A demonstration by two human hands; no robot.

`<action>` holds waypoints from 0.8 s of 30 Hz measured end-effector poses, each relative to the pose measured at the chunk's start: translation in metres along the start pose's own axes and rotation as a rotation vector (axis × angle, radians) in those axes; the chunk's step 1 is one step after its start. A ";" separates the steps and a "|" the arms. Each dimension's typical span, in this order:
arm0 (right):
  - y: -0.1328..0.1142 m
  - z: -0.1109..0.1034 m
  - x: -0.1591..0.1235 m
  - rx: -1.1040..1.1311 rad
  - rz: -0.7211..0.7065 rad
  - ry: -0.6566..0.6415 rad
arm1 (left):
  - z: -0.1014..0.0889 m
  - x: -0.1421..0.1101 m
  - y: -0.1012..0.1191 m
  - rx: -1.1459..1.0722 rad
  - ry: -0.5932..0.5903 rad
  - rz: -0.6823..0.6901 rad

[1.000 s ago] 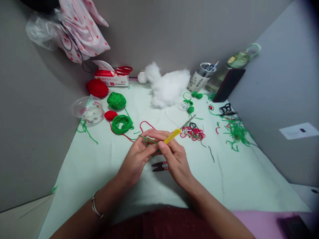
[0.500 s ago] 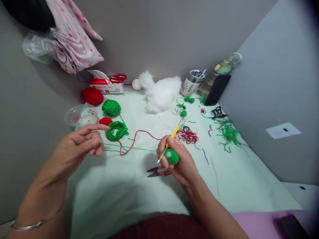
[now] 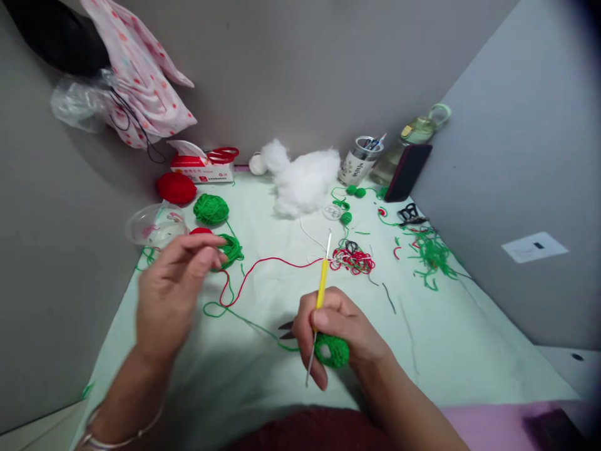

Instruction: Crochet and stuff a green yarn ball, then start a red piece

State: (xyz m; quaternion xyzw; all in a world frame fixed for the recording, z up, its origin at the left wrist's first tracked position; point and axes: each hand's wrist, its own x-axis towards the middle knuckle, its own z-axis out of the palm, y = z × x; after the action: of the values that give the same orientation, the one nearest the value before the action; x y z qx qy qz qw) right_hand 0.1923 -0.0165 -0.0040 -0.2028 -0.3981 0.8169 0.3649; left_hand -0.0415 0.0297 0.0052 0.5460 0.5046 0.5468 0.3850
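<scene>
My right hand (image 3: pixel 345 322) is closed around a yellow-handled crochet hook (image 3: pixel 322 285) with metal ends. It also holds a small green crocheted piece (image 3: pixel 334 351) with a pale spot on its front. From that piece a slack green yarn strand (image 3: pixel 256 326) runs left over the cloth and loops near a red strand (image 3: pixel 263 259). My left hand (image 3: pixel 173 288) is raised at the left, fingers loosely stretched and apart from the thumb, with nothing visible in it. Behind its fingertips lies a coil of green yarn (image 3: pixel 232 250), partly hidden. Dark-bladed thread snips (image 3: pixel 286 331) lie partly beneath my right hand.
White stuffing (image 3: pixel 307 181) sits at the back centre. Left are a green yarn ball (image 3: pixel 211 209), a red ball (image 3: pixel 176 188), a plastic bowl (image 3: pixel 141 225) and a tissue box (image 3: pixel 211 173). Right are red scraps (image 3: pixel 354 260), green scraps (image 3: pixel 429 254), a pen holder (image 3: pixel 357 164) and a phone (image 3: pixel 408 172).
My right hand has moved down toward me with the hook and green piece, and the hook stands more upright. My left hand has shifted right; the green strand, taut before, now lies slack.
</scene>
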 end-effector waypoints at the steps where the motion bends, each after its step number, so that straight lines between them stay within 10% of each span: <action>1: 0.001 0.002 0.001 -0.012 -0.051 0.044 | 0.017 -0.008 0.001 -0.059 -0.078 -0.037; 4: 0.004 0.004 0.005 -0.025 -0.282 0.244 | 0.056 -0.028 -0.001 -0.323 -0.556 -0.266; 7: 0.005 0.003 0.009 -0.066 -0.452 0.459 | 0.061 -0.033 0.009 -0.864 -0.748 -0.550; 11: 0.010 0.002 0.016 -0.164 -0.506 0.573 | 0.035 -0.024 0.043 -1.124 -0.447 -0.492; 15: 0.017 0.002 0.019 -0.168 -0.495 0.588 | 0.023 -0.019 0.042 -0.693 -0.045 0.041; 20: 0.025 -0.002 0.021 -0.230 -0.537 0.687 | 0.035 -0.022 -0.012 0.224 -0.217 0.520; 24: 0.028 -0.004 0.024 -0.573 -0.670 0.769 | 0.053 -0.036 -0.028 0.046 -0.364 0.153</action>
State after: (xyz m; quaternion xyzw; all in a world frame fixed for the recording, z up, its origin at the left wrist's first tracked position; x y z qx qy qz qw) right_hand 0.1671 -0.0084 -0.0301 -0.4383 -0.4846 0.3844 0.6521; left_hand 0.0111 0.0072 -0.0350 0.6812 0.3960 0.4553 0.4145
